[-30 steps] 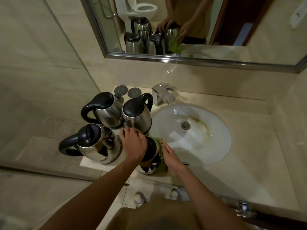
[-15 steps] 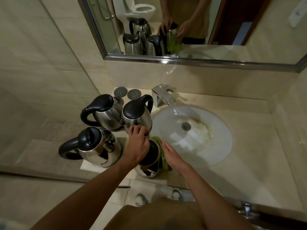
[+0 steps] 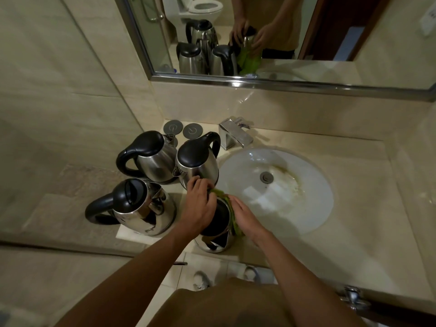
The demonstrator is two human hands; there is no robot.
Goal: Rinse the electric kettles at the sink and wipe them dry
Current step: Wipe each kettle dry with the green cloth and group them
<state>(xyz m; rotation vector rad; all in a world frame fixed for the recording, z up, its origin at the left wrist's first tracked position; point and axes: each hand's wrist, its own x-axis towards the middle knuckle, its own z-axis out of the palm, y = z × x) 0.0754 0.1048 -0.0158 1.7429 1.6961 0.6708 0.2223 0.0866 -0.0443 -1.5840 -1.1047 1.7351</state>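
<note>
Steel kettle (image 3: 215,241) | left hand (image 3: 198,206) grip curled on its top | right hand (image 3: 245,218) flat, pressing green cloth (image 3: 232,215) | no legible writing

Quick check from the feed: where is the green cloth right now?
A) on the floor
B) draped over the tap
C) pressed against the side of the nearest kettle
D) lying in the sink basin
C: the green cloth sits between the right hand and the nearest kettle, while the left hand holds its top.
</note>
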